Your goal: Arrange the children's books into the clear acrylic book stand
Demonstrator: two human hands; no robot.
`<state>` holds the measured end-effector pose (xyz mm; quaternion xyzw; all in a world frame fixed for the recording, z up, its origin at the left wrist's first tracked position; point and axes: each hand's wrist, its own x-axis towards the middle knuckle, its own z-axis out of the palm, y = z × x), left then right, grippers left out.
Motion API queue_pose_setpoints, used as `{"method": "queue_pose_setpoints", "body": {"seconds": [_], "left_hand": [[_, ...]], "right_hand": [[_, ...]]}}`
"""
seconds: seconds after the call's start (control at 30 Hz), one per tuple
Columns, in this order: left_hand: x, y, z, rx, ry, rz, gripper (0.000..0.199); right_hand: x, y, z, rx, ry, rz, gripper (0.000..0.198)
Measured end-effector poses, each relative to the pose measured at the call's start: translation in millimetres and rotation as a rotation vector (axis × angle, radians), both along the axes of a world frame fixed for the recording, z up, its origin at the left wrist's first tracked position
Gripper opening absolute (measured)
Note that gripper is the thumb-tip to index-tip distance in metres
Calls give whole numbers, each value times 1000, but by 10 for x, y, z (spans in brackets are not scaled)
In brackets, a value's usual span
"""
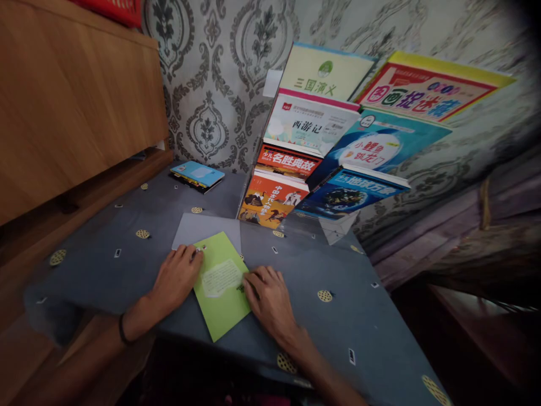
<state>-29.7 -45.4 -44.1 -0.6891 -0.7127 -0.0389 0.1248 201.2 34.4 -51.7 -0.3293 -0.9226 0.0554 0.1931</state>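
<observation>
A lime-green book [222, 316] with a pale text panel lies at a slant near the table's front edge. My left hand [180, 276] grips its left side, thumb and curled fingers at the upper corner. On the opposite side, my right hand [270, 296] holds the right edge with bent fingers, the fingertips partly hidden. Just behind the book is a flat pale grey sheet or board [186, 225], its near part covered by the book and my left hand.
A tiered rack of upright books, among them an orange one [270, 200] and a dark blue one [350, 194], stands at the back right. Two or so small books [198, 173] lie stacked at the back left. A wooden cabinet [80, 101] borders the table's left side.
</observation>
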Motion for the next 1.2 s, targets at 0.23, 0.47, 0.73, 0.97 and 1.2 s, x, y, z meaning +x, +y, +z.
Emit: {"method": "queue_pose_setpoints", "body": {"seconds": [0.23,0.47,0.73,0.97,1.2], "left_hand": [[192,-216,-213,107,20,-41,41],[176,-291,-236,108,56,-57,31],[205,-263,-251,137,81,-24,40],[173,-301,-288,77,-49,-2,42],[422,-539,-351,-110,-202,-216,89]], "right_hand": [[-900,79,148,-364,57,478,47],[-1249,223,74,-435,11,576,56],[-1044,511,-85,-343,18,418,57],[-920,628,-135,-315,6,308,48],[-926,597,-155,-315,16,275,46]]}}
